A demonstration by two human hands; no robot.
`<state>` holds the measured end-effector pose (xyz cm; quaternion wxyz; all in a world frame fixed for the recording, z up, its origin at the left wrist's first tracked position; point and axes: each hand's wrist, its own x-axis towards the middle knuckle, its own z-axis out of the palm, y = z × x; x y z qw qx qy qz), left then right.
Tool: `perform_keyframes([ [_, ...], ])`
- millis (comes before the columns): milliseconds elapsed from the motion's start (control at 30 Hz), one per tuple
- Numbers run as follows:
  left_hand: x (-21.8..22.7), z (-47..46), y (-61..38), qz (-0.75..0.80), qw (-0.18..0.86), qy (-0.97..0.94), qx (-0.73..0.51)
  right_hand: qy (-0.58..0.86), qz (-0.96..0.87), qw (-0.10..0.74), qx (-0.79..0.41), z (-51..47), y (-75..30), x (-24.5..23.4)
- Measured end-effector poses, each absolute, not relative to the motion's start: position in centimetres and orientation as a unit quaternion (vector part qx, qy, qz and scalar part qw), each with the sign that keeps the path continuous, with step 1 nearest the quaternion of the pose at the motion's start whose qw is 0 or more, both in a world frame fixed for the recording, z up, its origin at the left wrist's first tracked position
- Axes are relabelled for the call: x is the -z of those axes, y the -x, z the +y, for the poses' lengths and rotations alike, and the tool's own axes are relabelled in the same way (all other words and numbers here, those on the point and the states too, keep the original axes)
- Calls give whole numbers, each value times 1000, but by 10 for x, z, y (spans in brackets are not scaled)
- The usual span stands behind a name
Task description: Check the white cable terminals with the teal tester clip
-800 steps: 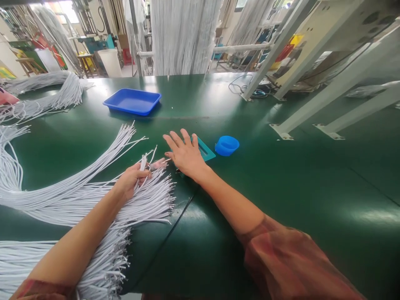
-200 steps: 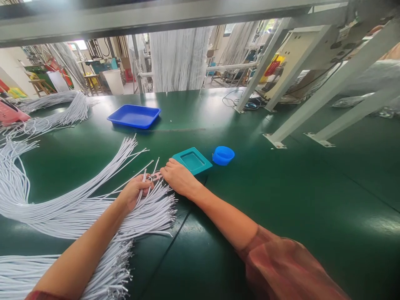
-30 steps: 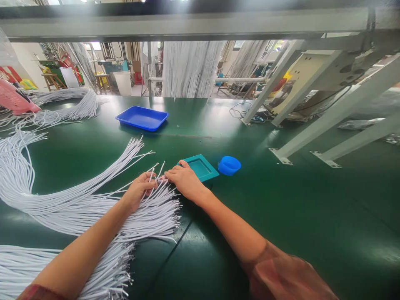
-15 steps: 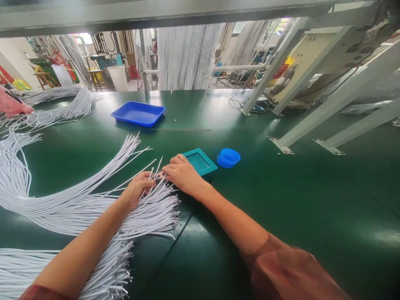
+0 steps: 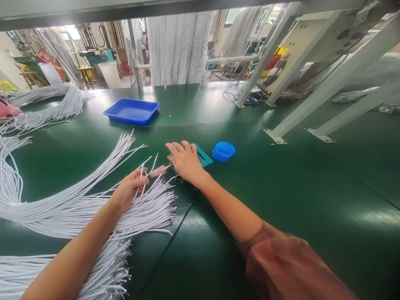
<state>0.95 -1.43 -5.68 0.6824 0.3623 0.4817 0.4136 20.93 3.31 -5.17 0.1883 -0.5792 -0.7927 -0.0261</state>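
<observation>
My left hand (image 5: 131, 187) is closed on a few white cords (image 5: 143, 173) near their ends, above a fanned bundle of white cords (image 5: 150, 208). To its right, my right hand (image 5: 186, 161) is open, palm down with fingers spread, over the left part of a teal tray (image 5: 204, 157). Between the hands lies a small pinkish piece (image 5: 158, 171) with a thin metal shaft pointing toward my right hand; its exact kind is unclear. My right hand hides much of the tray and whatever is under the palm.
A round blue dish (image 5: 223, 151) stands right of the teal tray. Farther back is a blue rectangular tray (image 5: 131, 111). More cord bundles (image 5: 59, 104) lie along the left. White metal legs (image 5: 300, 98) are fixed to the green table (image 5: 281, 208) on the right.
My right hand has opened and moved off the pinkish piece, over the teal tray. My left hand keeps hold of the cords. The view has shifted slightly.
</observation>
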Motion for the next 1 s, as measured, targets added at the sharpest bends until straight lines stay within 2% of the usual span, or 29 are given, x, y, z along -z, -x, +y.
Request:
perform_keyframes([
  [167,51,-19,-5,477,666,-406,-404,526,-801,279,-60,33,-208,38],
  [300,45,-23,-6,468,647,-456,-393,462,-783,363,-203,20,-196,23],
  [500,40,-30,-9,440,629,-537,-350,401,-678,398,-470,0,-176,27],
  [567,40,-31,-9,438,623,-553,-338,386,-632,418,-526,-1,-172,32],
  [800,34,-34,-11,434,604,-584,-326,373,-619,414,-554,0,-174,35],
  [933,36,-32,-9,488,556,-541,-399,397,-651,432,-481,1,-175,35],
  [1000,40,-29,-6,514,549,-494,-436,406,-641,438,-483,1,-174,35],
])
